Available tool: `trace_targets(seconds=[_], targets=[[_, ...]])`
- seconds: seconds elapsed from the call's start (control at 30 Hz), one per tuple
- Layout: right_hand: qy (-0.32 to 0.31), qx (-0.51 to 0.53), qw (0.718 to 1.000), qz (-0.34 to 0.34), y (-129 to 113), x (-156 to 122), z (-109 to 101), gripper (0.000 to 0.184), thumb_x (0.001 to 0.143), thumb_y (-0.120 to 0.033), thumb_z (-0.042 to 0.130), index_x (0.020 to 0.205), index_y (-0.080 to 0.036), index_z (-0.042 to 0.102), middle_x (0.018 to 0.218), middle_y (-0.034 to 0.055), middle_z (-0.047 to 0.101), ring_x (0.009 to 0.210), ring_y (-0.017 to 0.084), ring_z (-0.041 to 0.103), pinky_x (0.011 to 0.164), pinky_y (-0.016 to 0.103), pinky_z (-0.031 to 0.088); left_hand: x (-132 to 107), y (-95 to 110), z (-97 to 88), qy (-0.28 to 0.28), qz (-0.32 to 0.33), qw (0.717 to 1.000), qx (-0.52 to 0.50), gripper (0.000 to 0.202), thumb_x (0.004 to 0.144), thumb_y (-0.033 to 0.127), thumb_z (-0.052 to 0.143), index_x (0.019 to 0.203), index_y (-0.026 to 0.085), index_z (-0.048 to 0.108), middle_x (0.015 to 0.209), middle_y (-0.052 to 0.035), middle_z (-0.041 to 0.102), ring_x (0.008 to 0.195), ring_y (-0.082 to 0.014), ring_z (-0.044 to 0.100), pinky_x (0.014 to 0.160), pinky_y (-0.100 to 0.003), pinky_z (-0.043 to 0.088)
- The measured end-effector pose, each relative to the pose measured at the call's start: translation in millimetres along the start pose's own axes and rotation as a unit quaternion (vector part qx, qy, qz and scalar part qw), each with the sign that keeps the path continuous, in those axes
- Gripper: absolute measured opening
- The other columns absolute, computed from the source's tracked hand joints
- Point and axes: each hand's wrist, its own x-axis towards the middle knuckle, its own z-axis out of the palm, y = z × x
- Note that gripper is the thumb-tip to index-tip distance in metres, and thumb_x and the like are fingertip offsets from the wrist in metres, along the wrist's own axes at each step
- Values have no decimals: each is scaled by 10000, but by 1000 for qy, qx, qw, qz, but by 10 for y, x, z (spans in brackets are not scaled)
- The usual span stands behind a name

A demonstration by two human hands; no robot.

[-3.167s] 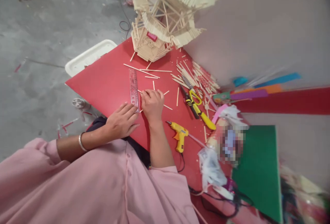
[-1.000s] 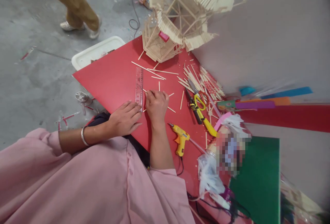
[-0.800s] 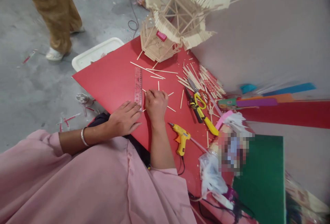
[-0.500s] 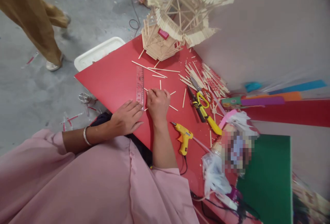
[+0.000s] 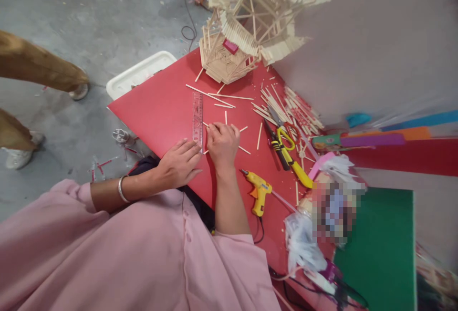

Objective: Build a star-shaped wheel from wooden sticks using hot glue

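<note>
A clear plastic ruler (image 5: 197, 114) lies on the red tabletop (image 5: 157, 103). The fingertips of my left hand (image 5: 181, 162) rest on its near end, with the fingers stretched out flat. Just right of the ruler, my right hand (image 5: 223, 144) has its fingers curled down on thin wooden sticks, gripping at least one. Stick ends spread outward from beneath that hand, such as one wooden stick (image 5: 244, 150) at its right; their centre is hidden under the palm. Close to my right forearm lies a yellow glue gun (image 5: 259, 191) on its side.
A stick-built model (image 5: 229, 65) stands at the table's far corner. Loose sticks (image 5: 275, 103), scissors (image 5: 286, 138) and a yellow-handled cutting tool (image 5: 298, 170) lie to the right. Beyond are plastic bags (image 5: 304, 244) and a green board (image 5: 379, 249). Another person's legs (image 5: 43, 63) show at left.
The other person's legs have stepped left and nearer. The whole view has shifted slightly. Both my hands keep nearly the same places by the ruler and sticks.
</note>
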Motion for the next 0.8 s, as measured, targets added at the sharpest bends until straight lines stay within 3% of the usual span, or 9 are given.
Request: trace_targets(seconds=[0.4,0.8], targets=[[-5,-10,1000,6,-15,-6,-29,283,1026,-302,491,1079,-221,757,1106,68,767,1025,180,665,1100,399,333,-13,-29,5,-5,0,1000,-30,396,939,349,619,1274,143,668,1348,-172,675,1317,-327,596,1166,-524,419],[-18,-8,1000,8,-7,3,-55,291,1036,-310,482,1095,-229,755,1105,69,764,1033,171,662,1105,407,335,-8,-32,-18,4,12,1000,-14,372,980,365,554,1241,133,681,1340,-164,683,1296,-314,614,1143,-501,445]])
